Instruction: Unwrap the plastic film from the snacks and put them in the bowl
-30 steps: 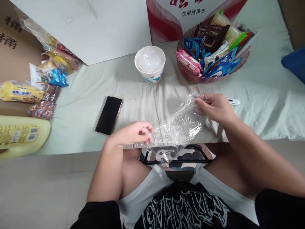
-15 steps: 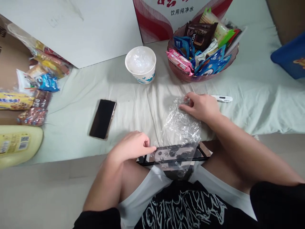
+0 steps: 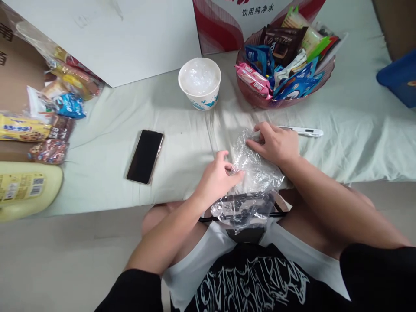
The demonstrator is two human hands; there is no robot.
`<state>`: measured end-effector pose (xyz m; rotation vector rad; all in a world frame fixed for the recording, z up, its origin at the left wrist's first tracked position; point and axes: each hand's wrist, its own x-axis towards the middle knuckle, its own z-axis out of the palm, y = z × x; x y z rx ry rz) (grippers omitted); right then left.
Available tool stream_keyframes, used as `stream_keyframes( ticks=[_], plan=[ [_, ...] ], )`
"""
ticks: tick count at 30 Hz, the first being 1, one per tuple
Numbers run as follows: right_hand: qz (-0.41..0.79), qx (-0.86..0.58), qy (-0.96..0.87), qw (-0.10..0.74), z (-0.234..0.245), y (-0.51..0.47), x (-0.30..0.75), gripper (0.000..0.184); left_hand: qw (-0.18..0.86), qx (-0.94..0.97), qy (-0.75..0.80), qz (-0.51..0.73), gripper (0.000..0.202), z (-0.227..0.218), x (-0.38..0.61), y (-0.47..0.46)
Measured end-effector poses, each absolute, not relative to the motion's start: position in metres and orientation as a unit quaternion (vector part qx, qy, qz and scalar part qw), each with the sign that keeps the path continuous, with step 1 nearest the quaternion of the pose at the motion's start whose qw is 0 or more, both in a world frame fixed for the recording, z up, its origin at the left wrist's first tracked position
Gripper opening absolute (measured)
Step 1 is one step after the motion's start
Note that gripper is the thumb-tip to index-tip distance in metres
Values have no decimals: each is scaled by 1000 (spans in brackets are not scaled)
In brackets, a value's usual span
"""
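A crumpled clear plastic bag (image 3: 255,177) lies over the near edge of the pale green sheet (image 3: 182,130) and hangs down toward my lap. My right hand (image 3: 276,143) presses its far end down, fingers curled onto the plastic. My left hand (image 3: 216,180) has come up to the bag's left side and pinches it between thumb and fingers. A black phone (image 3: 145,156) lies face up to the left. A white paper cup (image 3: 199,83) lined with clear plastic stands beyond the bag.
A reddish bowl (image 3: 260,99) heaped with snack packets sits at the back right, with a white thermometer (image 3: 303,131) before it. More snack packets (image 3: 55,108) lie at the left by a yellow bottle (image 3: 26,190). Boxes stand along the back.
The bag was stretched in the air between both hands, then was laid on the sheet. My left hand moved from the sheet's edge up to the bag's left side.
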<state>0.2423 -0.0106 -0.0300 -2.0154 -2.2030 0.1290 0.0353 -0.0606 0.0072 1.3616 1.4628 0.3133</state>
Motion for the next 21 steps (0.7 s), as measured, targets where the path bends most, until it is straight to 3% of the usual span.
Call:
stream_keyframes(
  ticks=[4, 7, 9, 11, 14, 16, 18, 21],
  plan=[
    [69, -668, -732, 115, -26, -11, 243, 45, 614, 510, 582, 158, 48, 1, 39, -57],
    [101, -653, -713, 234, -17, -9, 251, 42, 703, 430, 512, 243, 29, -3, 34, -45],
    [140, -662, -655, 336, -11, -11, 257, 37, 716, 405, 461, 333, 31, -3, 28, -37],
    [263, -660, -573, 408, -7, -15, 261, 40, 709, 392, 425, 404, 31, 1, 23, -31],
    [559, -550, -478, 396, -4, -30, 257, 68, 691, 390, 412, 448, 29, 5, 19, -29],
    [668, -460, -447, 377, -1, -42, 250, 91, 658, 403, 441, 459, 26, 6, 20, -31],
    [685, -423, -440, 397, 6, -52, 242, 98, 608, 438, 482, 454, 24, 6, 21, -34],
    [641, -447, -456, 426, 17, -59, 232, 93, 555, 503, 512, 421, 30, 4, 24, -39]
  ],
)
